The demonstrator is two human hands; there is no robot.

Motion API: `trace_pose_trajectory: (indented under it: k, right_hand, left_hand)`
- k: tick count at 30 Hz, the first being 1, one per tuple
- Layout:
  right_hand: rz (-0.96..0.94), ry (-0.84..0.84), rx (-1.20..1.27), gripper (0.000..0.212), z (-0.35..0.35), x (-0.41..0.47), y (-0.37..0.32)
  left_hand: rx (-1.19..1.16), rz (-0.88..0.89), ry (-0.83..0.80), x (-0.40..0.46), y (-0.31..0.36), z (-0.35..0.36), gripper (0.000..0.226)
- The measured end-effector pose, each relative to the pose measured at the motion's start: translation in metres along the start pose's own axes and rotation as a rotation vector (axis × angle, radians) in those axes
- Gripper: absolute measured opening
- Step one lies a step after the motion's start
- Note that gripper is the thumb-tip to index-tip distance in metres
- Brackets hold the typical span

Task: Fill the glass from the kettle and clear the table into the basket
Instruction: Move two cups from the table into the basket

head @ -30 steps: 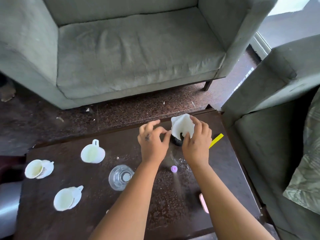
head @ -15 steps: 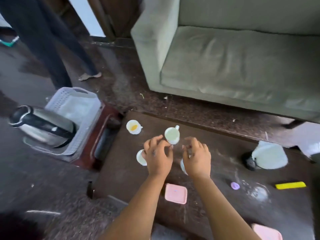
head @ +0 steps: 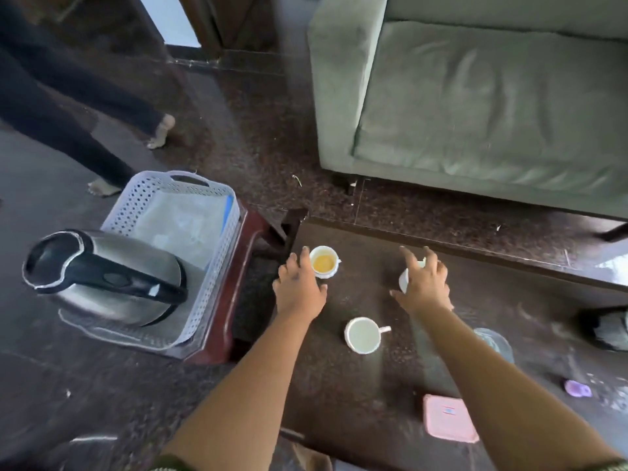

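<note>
Dark speckled flooring surrounds a low dark surface (head: 373,385) set before a grey-green sofa (head: 475,96). At far left, a steel kettle (head: 102,277) lies inside a white perforated basket (head: 217,266) on a small red stand. The left hand (head: 299,290) spreads its grip wide, fingers just beside a white cup (head: 325,261) holding yellow liquid. An empty white cup (head: 363,335) sits between the forearms. The right hand (head: 424,287) hovers with a wide grip over another cup, mostly hidden. Further right stands the clear glass (head: 494,341), blurred, near a pink lid (head: 448,419).
</note>
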State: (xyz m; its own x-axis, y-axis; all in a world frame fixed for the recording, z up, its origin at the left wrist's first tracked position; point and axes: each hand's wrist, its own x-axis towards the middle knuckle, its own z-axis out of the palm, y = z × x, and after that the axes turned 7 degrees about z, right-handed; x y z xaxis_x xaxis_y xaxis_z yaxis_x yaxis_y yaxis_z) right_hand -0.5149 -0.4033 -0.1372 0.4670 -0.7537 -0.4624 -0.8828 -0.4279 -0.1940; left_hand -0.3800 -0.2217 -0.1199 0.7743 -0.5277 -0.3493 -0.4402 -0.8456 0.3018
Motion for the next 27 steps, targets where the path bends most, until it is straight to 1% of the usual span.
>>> trace_pose_trajectory:
  k: [2,4,5,7,10,13,16,20,24,27]
  right_hand:
    - [0.094,-0.032,-0.043,0.079,0.005,0.009,-0.008]
    - [0.180,-0.022,-0.043,0.062,0.011,0.014,-0.014]
    - [0.208,-0.001,-0.033,0.056,0.014,0.015,-0.015]
    - [0.230,0.047,-0.011,0.052,0.019,0.015,-0.015]
    - [0.250,0.078,0.040,0.051,0.022,0.016,-0.014]
    - [0.272,0.068,0.070,0.049,0.021,0.017,-0.017]
    - [0.244,0.041,0.078,0.047,0.019,0.016,-0.024]
    - [0.151,0.019,0.080,0.050,0.017,0.008,-0.047]
    - [0.082,0.011,0.148,0.049,0.011,0.000,-0.065]
    - [0.046,-0.028,0.260,0.063,-0.002,-0.012,-0.081]
  left_hand:
    - [0.094,0.078,-0.031,0.018,-0.003,0.003,0.096]
    - [0.117,0.152,-0.064,0.030,-0.003,0.010,0.101]
    - [0.107,0.178,-0.079,0.035,-0.002,0.013,0.101]
    - [0.060,0.207,-0.117,0.045,0.000,0.019,0.095]
    - [-0.051,0.203,-0.160,0.057,0.001,0.023,0.075]
    - [-0.077,0.199,-0.137,0.063,0.002,0.023,0.061]
    - [-0.077,0.197,-0.144,0.066,0.003,0.021,0.060]
    - [-0.057,0.202,-0.166,0.067,0.004,0.014,0.059]
    - [-0.137,0.199,-0.071,0.064,0.006,0.001,0.057]
    - [-0.175,0.206,-0.032,0.054,0.008,-0.019,0.059]
